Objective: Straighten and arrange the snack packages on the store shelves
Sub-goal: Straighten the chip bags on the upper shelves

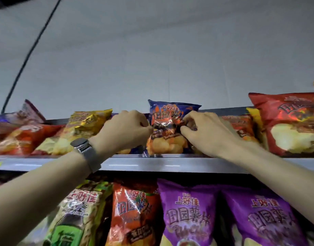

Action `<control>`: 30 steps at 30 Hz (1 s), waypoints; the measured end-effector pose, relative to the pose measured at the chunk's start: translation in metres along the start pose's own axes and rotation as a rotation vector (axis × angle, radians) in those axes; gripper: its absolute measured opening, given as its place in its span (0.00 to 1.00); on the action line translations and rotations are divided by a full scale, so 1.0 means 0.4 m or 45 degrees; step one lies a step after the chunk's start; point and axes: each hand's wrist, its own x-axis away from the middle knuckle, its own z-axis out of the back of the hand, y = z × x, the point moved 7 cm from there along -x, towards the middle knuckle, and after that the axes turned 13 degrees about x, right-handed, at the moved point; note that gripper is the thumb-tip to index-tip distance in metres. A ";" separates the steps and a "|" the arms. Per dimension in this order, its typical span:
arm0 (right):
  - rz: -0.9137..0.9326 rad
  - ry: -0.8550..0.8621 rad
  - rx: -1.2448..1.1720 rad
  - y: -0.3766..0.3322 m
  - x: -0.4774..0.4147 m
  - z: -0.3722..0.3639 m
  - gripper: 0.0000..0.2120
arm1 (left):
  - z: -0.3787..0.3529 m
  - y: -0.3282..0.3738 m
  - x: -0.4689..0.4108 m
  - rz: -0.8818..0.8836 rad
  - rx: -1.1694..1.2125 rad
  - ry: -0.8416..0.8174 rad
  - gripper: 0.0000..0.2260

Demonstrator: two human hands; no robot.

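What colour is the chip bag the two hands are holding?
The chip bag is dark blue with orange-red print; the head view shows it.

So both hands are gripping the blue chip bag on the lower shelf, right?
Wrong shelf. In the head view the left hand and right hand grip the blue chip bag on the upper shelf, above the purple bags.
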 end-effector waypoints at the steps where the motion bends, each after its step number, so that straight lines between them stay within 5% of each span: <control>1: 0.018 -0.019 -0.003 -0.033 -0.007 -0.008 0.17 | 0.019 -0.039 0.003 0.025 -0.014 -0.012 0.19; 9: 0.117 0.192 0.349 -0.234 -0.070 -0.023 0.24 | 0.143 -0.282 0.013 0.238 -0.054 -0.063 0.26; 14: 0.143 0.045 0.395 -0.260 -0.104 -0.089 0.24 | 0.155 -0.353 0.038 0.313 -0.028 -0.032 0.26; 25: 0.216 0.035 0.311 -0.177 -0.096 -0.149 0.27 | 0.125 -0.440 0.016 0.298 -0.054 -0.013 0.22; 30: 0.152 0.150 0.497 -0.206 -0.079 -0.127 0.26 | 0.114 -0.467 -0.012 0.198 0.023 0.010 0.17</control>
